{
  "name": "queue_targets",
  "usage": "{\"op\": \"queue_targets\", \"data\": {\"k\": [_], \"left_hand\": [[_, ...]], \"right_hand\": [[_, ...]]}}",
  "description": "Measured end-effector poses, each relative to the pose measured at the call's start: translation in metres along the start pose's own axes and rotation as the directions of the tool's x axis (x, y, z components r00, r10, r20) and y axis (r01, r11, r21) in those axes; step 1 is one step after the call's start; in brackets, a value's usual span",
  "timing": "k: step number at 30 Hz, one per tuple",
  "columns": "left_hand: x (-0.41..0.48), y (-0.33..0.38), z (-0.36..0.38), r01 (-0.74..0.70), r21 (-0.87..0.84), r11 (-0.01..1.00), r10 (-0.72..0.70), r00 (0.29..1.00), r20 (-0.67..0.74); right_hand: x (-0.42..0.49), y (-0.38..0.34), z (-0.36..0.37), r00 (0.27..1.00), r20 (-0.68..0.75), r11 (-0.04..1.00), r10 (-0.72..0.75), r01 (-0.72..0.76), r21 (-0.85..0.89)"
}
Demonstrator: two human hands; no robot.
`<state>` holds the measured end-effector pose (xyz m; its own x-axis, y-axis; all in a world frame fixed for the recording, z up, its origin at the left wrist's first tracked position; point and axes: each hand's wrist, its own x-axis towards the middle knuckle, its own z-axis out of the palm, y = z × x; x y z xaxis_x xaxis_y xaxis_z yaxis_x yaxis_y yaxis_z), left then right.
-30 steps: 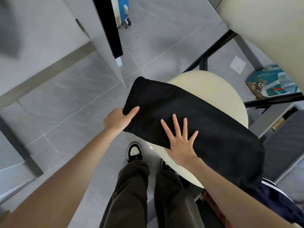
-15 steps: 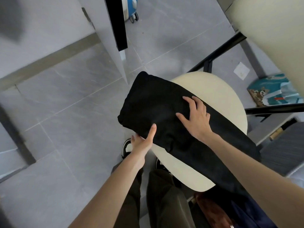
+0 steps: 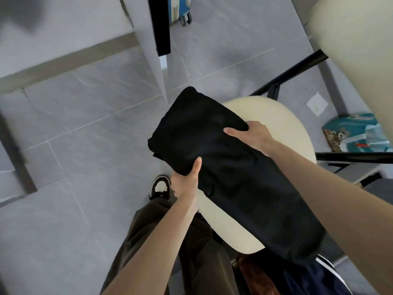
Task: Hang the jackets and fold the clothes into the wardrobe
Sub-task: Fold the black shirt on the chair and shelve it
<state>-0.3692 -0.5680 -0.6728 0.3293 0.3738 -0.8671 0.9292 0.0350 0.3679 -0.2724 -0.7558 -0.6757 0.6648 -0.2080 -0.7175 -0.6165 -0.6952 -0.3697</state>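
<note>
Black cloth, soft and matte: a black garment (image 3: 223, 167) folded into a long band lies slantwise across a round cream seat (image 3: 289, 128). Its far-left end is doubled over and hangs past the seat's rim, above the grey tiled floor (image 3: 74, 135).

My left hand (image 3: 185, 184) pinches the near edge of that doubled end, thumb on top and fingers tucked out of sight beneath. My right hand (image 3: 253, 135) grips the opposite edge, thumb lying flat on the cloth and fingers curled under where I cannot see them. The two hands face each other across the band's width.

I judge the fabric light and limp. It has no stiffness, so any part I do not support will sag and the layers may slide apart. It looks smooth, perhaps a little slippery. The best hold seems to be where I have it, through all the layers at both edges. The long tail toward my right will need gathering before lifting.

A navy striped garment (image 3: 314, 277) lies below the seat's near edge.
</note>
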Motion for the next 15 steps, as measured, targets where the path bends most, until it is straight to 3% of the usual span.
{"op": "queue_targets", "data": {"k": [4,8,12,15], "left_hand": [[-0.006,0.004,-0.008,0.043,-0.17,0.984,-0.014,0.986,0.169],[-0.033,0.024,-0.013,0.013,-0.303,0.953,0.104,0.924,0.368],[-0.083,0.069,-0.016,-0.142,-0.308,0.941,0.265,0.874,0.407],[-0.126,0.109,-0.024,-0.223,-0.328,0.918,0.348,0.849,0.397]], "right_hand": [[-0.019,0.0,-0.016,1.0,0.003,0.995,-0.019,0.018,0.095],[-0.058,-0.002,-0.061,0.996,-0.083,0.983,-0.039,0.054,0.178],[-0.108,-0.018,-0.128,0.992,-0.12,0.949,-0.04,0.075,0.306],[-0.146,-0.038,-0.181,0.994,-0.061,0.916,-0.091,0.107,0.386]]}}
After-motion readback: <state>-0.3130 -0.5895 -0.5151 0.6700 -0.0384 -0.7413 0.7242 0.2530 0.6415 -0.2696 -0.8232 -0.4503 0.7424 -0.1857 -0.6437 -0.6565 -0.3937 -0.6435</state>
